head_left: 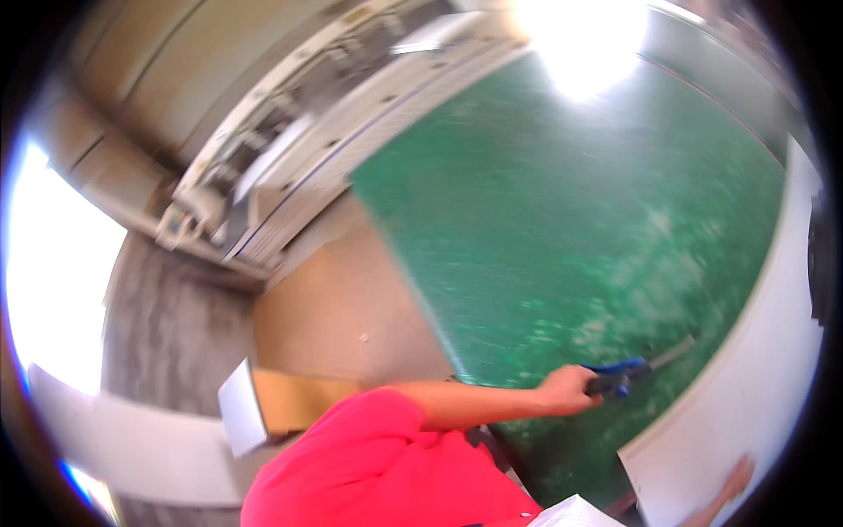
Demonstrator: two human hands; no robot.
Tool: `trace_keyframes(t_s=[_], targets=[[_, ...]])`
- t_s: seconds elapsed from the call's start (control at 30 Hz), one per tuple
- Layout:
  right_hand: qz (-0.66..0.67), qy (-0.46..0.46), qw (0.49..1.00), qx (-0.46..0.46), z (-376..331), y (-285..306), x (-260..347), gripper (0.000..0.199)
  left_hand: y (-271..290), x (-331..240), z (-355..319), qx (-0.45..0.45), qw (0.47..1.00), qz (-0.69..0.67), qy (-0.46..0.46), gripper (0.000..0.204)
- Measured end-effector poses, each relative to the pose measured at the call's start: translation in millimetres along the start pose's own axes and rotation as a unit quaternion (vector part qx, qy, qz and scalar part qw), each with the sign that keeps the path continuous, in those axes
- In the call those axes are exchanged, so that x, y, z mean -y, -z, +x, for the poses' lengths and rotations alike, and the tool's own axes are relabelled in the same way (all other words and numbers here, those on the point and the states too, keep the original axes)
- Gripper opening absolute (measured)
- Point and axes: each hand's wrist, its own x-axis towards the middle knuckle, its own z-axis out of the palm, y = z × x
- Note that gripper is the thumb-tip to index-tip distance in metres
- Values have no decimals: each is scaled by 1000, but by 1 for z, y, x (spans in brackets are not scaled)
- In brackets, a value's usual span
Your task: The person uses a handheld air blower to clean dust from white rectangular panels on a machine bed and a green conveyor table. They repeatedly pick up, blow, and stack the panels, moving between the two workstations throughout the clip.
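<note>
My left arm, in a red sleeve, stretches out over a green floor. At its end my left hand (pixel 569 392) is closed round the dark grip of a blue and black hand tool (pixel 625 376). From the tool a thin metal shaft points right and away; blur hides its exact kind. A broad white panel (pixel 711 430) curves along the right side. On its near part my right hand (pixel 738 479) lies with the fingers stretched out, holding nothing that I can see.
A long white machine (pixel 307 167) with dark fittings stands at upper left. Beside the green floor (pixel 527 237) lies a brown sheet (pixel 342 299). An object with a white end face (pixel 241 411) is near my left elbow. White sheets (pixel 575 514) show at the lower edge.
</note>
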Motion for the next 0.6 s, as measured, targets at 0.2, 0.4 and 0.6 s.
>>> trace_keyframes(t_s=[0.2, 0.4, 0.6], targets=[[145, -155, 977, 37, -19, 74, 78, 66, -22, -1, 5, -6, 999, 32, 28, 30], [82, -250, 961, 83, -17, 149, 94, 73, -57, 10, -1, 10, 997, 74, -24, 31], [100, -154, 980, 79, -9, 39, -6, 77, -86, 34, -16, 29, 993, 41, -103, 25]])
